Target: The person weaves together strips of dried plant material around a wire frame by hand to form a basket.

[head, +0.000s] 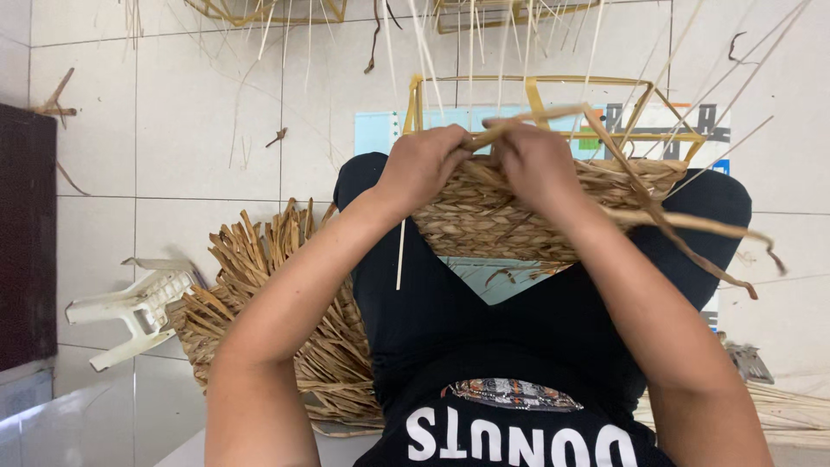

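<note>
- Nearest the lens lay the person's own black shirt (519, 432) with pale printed lettering, and the two bare forearms rising from it toward the work.
- The half-woven basket (493, 216) rested on the lap between the black-clad knees, its wall a tight, ridged plait of dry tan straw, rounded at the bottom edge.
- The left hand (421, 164) gripped the basket's upper rim, fingers curled together over the weave.
- The right hand (538, 160) sat just beside it, fingers closed on a flat straw strand (692, 223); exactly how the tips pinched it was hidden behind the knuckles, so that stays uncertain.
- That strand ran off to the right, twisted and fraying toward its end.
- A yellow frame (536, 84) of thin straight bars stood up behind the weave, box-shaped, with pale stiff spokes fanning past it.
- Under the basket a light blue printed sheet (380, 130) lay flat on the floor.
- To the left, touching the thigh, sprawled a coarse mat of flat dry reed strips (259, 285), ends splayed and ragged.
- Beside that lay a white plastic stool (138, 307) tipped on its side.
- A bundle of pale thin reeds (791, 411) lay at the right edge, on glossy white floor tiles (199, 112) strewn with stray fibres.
</note>
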